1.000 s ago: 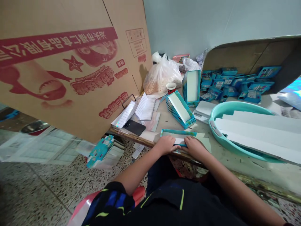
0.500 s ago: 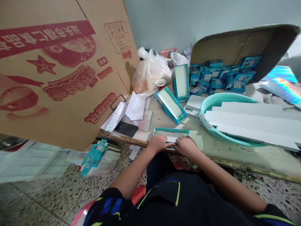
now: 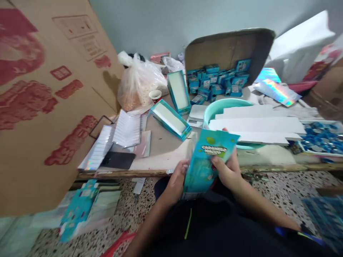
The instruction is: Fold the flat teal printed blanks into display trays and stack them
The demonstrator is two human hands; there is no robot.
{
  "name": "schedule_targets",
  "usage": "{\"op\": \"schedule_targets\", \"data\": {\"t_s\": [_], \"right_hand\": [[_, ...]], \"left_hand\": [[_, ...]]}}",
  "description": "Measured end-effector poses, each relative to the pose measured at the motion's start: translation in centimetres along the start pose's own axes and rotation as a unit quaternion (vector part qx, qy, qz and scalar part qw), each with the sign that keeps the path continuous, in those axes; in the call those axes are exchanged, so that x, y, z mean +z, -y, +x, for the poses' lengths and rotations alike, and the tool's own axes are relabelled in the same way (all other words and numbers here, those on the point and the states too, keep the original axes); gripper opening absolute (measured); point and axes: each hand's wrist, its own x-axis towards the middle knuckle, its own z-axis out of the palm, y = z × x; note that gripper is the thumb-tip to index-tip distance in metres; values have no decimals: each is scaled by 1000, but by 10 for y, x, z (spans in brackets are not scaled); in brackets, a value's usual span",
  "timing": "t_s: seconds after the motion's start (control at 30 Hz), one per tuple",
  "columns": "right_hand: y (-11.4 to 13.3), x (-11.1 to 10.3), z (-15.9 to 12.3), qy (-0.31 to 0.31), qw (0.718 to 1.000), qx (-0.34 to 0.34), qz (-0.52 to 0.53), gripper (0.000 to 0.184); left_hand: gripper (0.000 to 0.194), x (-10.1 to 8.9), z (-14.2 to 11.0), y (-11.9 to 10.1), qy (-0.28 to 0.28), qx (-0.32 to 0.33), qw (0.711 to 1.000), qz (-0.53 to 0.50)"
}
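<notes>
A turquoise printed carton stands tilted between my hands, raised in front of the table edge and close to my body. My left hand grips its left side, fingers partly behind it. With the thumb on the printed face, my right hand holds the right side. The carton's inside is turned away from me. Beyond it on the table lie a stack of open turquoise box trays with white insides and another such stack behind.
A turquoise basin holds flat white card sheets. Behind it an open cardboard box contains several small blue boxes. A big carton blocks the left. A paper cup, bagged food and a black phone are on the table.
The carton has come up off the table edge towards me and turned, so its printed outside faces me. Both hands moved with it. My view has swung to the right.
</notes>
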Motion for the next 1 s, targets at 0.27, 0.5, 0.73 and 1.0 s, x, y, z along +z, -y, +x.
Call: {"op": "schedule_targets", "data": {"t_s": [0.27, 0.5, 0.73, 1.0], "right_hand": [[19, 14, 40, -22, 996, -73, 50, 54], [24, -2, 54, -92, 994, -50, 39, 52], [7, 1, 50, -31, 984, 69, 159, 47], [6, 13, 43, -40, 980, 21, 194, 42]], "left_hand": [[81, 25, 50, -11, -62, 132, 987, -74], [66, 44, 58, -29, -43, 149, 988, -20], [70, 43, 65, -33, -17, 134, 990, -45], [71, 38, 71, -25, -55, 53, 994, -78]]}}
